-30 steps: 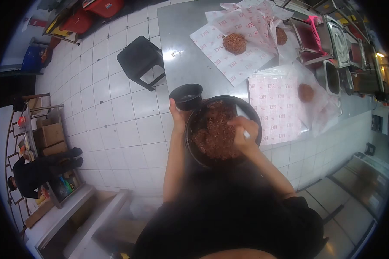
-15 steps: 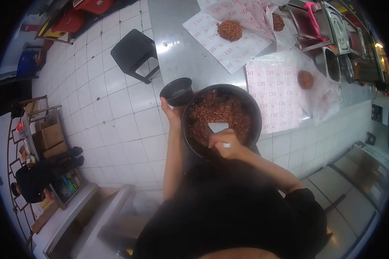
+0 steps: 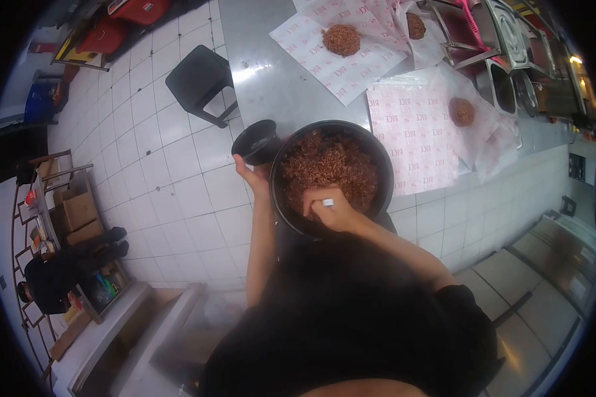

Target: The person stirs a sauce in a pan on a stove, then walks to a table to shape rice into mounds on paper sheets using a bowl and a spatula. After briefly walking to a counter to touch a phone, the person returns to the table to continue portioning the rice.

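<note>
My left hand point(image 3: 253, 178) grips a small black bowl point(image 3: 257, 143), tilted beside a large round black pot point(image 3: 388, 165). Reddish-brown cooked rice point(image 3: 331, 162) fills much of the pot. Inside it, my right hand point(image 3: 327, 206), with a light ring on one finger, is closed low over the rice. The white textured rice paddle it held a moment earlier does not show now; its blade seems sunk in the rice or hidden by the fist. Whether the bowl contains anything is hard to make out.
Beyond the pot, a steel table point(image 3: 258, 73) carries printed paper sheets point(image 3: 410, 142) and rice mounds point(image 3: 342, 40) on paper. Metal pans point(image 3: 506, 86) stand at the right. A black stool point(image 3: 195, 79) is on the tiled floor. Far left, a person point(image 3: 49, 281) in dark clothes is by shelves.
The paddle's white blade, visible before, has gone out of sight as my right hand moved slightly left and down. The bowl and pot have shifted a little left in view.
</note>
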